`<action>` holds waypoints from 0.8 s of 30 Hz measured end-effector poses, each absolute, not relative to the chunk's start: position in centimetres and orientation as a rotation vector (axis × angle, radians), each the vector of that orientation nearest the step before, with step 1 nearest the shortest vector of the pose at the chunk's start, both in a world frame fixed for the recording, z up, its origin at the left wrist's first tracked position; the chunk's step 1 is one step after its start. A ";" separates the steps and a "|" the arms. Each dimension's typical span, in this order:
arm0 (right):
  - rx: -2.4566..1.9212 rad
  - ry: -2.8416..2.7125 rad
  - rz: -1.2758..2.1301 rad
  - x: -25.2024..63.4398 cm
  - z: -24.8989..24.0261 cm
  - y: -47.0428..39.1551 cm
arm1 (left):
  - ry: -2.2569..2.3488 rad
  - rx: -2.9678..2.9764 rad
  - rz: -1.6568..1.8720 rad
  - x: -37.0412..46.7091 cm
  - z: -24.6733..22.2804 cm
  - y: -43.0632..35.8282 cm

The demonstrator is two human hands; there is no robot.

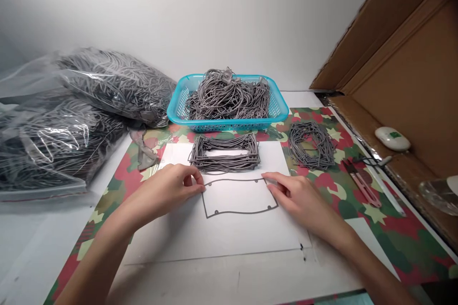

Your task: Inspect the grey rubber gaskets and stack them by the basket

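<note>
A thin grey rectangular rubber gasket (239, 212) with small tabs near its corners lies on a white sheet (214, 243) in front of me. My left hand (179, 183) pinches its upper left corner between thumb and fingers. At the upper right corner, my right hand (296, 193) has thumb and forefinger closed on the gasket's edge. Just beyond it is a neat rectangular stack of similar gaskets (229, 164). The gasket's long sides bow slightly, and its lower corners are free of my hands.
Behind the stack, a blue basket (229, 127) holds tangled gaskets. Bulging clear bags (118, 86) of them stand left. At right are a loose gasket pile (298, 147), pink-handled snips (363, 186), a white pen-like tool (390, 193), a white mouse-like object (392, 138) and cardboard (404, 57).
</note>
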State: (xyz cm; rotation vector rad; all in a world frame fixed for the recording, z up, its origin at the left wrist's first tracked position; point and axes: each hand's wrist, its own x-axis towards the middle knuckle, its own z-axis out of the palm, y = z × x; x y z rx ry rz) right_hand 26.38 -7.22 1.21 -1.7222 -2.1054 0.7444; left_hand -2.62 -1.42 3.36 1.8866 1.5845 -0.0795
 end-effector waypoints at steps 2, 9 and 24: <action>-1.730 -2.121 0.721 26.3 1.1 -7.3 | 1.590 1.896 -0.084 -2.6 3.2 -1.4; -1.732 -2.150 0.694 26.2 1.2 -7.3 | 1.608 1.905 -0.132 -2.6 3.2 -1.4; -1.793 -2.162 0.702 26.1 1.4 -7.2 | 1.626 1.909 -0.216 -1.8 4.1 -1.6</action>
